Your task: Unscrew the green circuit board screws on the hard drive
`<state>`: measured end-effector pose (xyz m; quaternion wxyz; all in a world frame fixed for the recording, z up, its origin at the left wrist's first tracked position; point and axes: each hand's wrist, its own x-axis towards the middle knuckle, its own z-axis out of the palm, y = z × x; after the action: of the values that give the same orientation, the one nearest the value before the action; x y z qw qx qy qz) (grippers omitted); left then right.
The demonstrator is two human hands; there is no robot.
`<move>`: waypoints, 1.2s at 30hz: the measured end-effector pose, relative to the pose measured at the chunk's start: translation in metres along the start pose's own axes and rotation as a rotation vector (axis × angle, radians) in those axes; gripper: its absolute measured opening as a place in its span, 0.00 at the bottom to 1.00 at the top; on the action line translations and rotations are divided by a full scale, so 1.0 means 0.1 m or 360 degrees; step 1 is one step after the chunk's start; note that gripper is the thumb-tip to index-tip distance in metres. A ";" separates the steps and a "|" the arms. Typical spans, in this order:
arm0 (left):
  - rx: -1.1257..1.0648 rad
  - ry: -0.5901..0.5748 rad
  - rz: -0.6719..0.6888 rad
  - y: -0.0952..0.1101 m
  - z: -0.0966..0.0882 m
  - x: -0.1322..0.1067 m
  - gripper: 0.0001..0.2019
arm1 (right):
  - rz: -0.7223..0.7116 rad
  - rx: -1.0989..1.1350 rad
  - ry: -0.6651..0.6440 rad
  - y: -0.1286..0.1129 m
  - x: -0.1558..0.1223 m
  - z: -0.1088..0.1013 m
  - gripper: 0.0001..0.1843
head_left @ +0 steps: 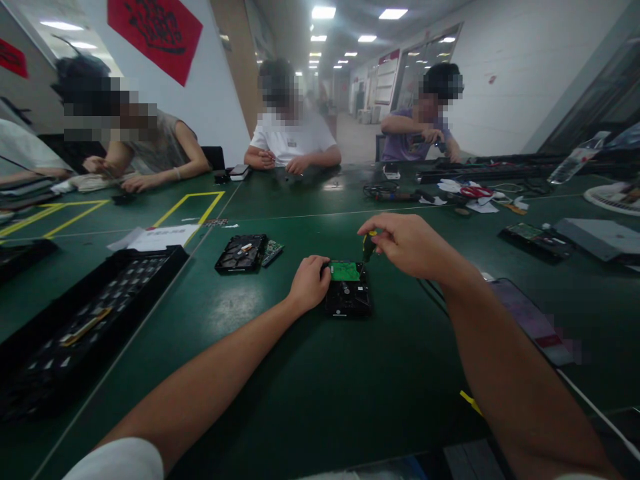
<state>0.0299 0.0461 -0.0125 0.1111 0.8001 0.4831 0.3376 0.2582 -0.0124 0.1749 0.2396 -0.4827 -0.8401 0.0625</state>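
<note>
A black hard drive (349,297) with a green circuit board (345,271) on its far end lies on the green table in front of me. My left hand (309,283) is closed against the drive's left edge, gripping it. My right hand (407,244) is closed round a screwdriver (369,247) with a yellow and black handle, held upright over the drive's far right corner.
A second black hard drive (242,253) and a loose green board (273,252) lie farther left. A long black tray (85,320) of small parts stands at the left. Three people sit along the far side. Cables, tools and boards (535,239) clutter the right.
</note>
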 end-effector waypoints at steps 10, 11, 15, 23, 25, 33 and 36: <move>0.0008 -0.0002 0.0007 -0.01 0.02 0.01 0.14 | -0.0024 -0.0086 0.0058 0.05 0.03 0.04 0.09; 0.0006 -0.0002 0.0005 -0.01 0.02 0.01 0.14 | -0.0025 -0.0061 0.0051 0.05 0.03 0.03 0.09; 0.0000 -0.0002 -0.0005 -0.01 0.01 0.01 0.14 | -0.0051 0.0023 0.0002 0.02 0.01 0.02 0.18; 0.0008 -0.0001 -0.0001 -0.01 0.00 0.00 0.14 | 0.0064 -0.0070 0.0037 -0.01 0.01 0.01 0.08; 0.0005 0.0005 0.0004 -0.01 0.00 0.00 0.14 | 0.0083 -0.0068 0.0048 -0.01 0.01 0.02 0.08; 0.0007 0.0018 0.0017 -0.02 0.03 0.00 0.14 | 0.0075 0.0030 0.0005 0.01 0.01 0.01 0.09; 0.0007 0.0010 0.0006 -0.03 0.04 0.01 0.14 | 0.0090 0.0064 -0.0009 0.01 0.01 0.01 0.11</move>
<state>0.0306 0.0486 -0.0163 0.1072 0.8003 0.4827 0.3392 0.2582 -0.0112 0.1739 0.2450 -0.5012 -0.8253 0.0874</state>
